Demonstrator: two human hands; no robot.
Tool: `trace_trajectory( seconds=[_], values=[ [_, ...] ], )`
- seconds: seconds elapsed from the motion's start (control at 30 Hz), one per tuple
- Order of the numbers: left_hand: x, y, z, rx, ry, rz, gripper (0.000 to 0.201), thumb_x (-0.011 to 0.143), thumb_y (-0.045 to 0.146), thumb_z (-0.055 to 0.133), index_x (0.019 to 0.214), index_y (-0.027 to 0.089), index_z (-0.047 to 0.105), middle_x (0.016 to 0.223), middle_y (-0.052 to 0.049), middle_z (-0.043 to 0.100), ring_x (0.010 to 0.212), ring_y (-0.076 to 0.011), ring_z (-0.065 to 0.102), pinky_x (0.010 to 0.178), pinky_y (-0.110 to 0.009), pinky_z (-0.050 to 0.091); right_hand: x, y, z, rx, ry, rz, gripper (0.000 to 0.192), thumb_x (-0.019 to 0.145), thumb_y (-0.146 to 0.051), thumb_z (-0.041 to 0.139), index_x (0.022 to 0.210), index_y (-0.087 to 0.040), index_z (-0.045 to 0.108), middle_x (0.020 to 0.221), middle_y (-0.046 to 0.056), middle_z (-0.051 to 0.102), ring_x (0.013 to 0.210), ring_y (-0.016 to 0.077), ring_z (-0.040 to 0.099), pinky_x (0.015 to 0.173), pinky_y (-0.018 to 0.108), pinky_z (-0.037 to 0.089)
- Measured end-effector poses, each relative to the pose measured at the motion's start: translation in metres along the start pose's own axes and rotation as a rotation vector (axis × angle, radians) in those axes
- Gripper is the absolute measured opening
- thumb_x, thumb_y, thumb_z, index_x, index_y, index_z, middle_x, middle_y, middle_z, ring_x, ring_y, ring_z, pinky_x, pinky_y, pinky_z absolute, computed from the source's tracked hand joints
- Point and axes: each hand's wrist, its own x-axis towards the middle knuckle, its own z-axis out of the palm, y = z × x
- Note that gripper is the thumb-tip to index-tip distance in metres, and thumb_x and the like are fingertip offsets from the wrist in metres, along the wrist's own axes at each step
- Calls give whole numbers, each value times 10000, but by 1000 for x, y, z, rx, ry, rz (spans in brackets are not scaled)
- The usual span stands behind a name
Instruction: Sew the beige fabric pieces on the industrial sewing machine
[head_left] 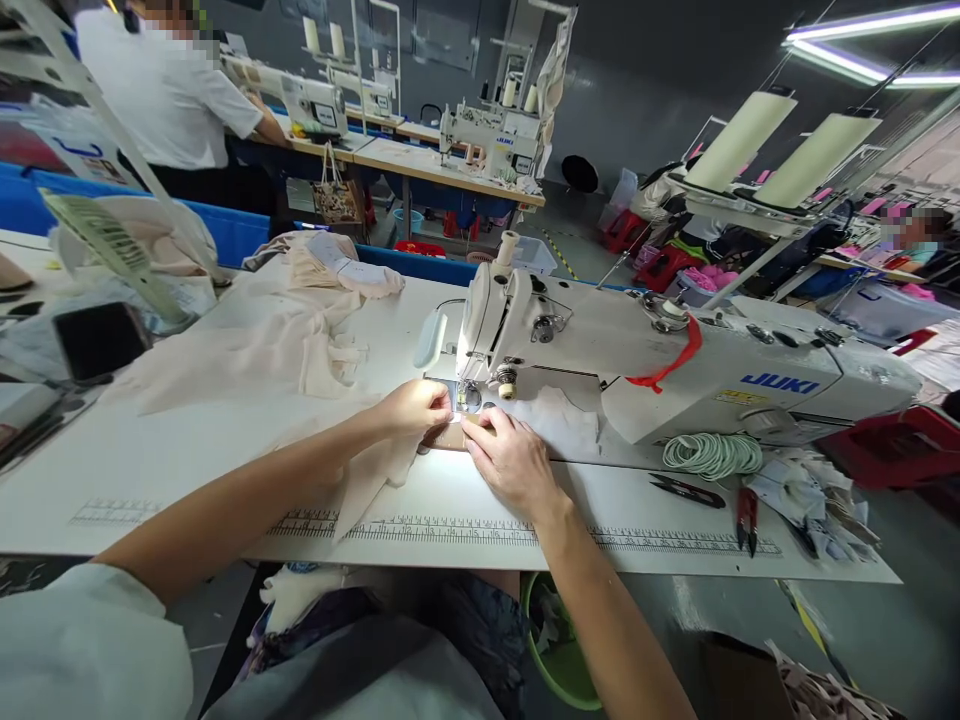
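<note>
Where the needle lamp throws its bright patch, both hands meet at the front of the sewing machine (675, 370). L hand (411, 408) has fingers pinched together on the edge of a small tan piece (448, 437) right by the presser foot; the glare there hides how the tips sit exactly. R hand (511, 462) lies flat, fingers together, pressing the same piece down on the table (187, 460), just beside the L hand. The tan piece sits on the machine bed, directly below the needle area. Cream fabric (285, 350) trails from under the L wrist, off the table's near edge and back toward the far L in a heap. Right of the hands, well apart: a coil of pale green cord (711, 455), black snips (686, 490), red-handled snips (747, 515). A red ribbon (671, 365) hangs on the machine arm. Far L, a phone (101, 340) lies screen-up. Another person (169, 90) in a white shirt stands at a bench behind.
</note>
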Motion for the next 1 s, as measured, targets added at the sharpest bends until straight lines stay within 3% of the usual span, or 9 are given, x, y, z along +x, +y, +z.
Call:
trace_trajectory(
  seconds=[0.13,0.37,0.87,1.0],
  values=[
    [1,2,0,-23,7,-30,199,719,379,596,659,190,607,648,-4,665,624,-163,591,570,-253,418,-1,2,-2,54,13,89,302,1021,-208,460,1228,-210,679,1032,62,641,877,187,606,799,311,454],
    [1,4,2,49,25,-79,221,719,412,623,664,199,648,698,-7,717,672,-182,625,591,-265,405,-1,0,-2,33,13,102,294,1018,-200,450,1165,-212,704,1035,65,648,850,185,600,784,322,472],
    [2,4,2,37,-2,-99,237,726,426,602,661,199,629,686,-9,712,665,-185,622,582,-275,396,1,-6,-2,-68,-51,21,379,1003,-182,438,1304,-230,663,999,78,599,839,201,534,765,333,407],
    [5,7,-3,145,-51,-79,200,778,384,608,718,200,658,718,-3,713,694,-189,636,591,-270,392,4,-10,0,-139,-74,-22,392,998,-162,424,1323,-191,641,1010,98,613,854,220,524,729,350,377]
  ],
)
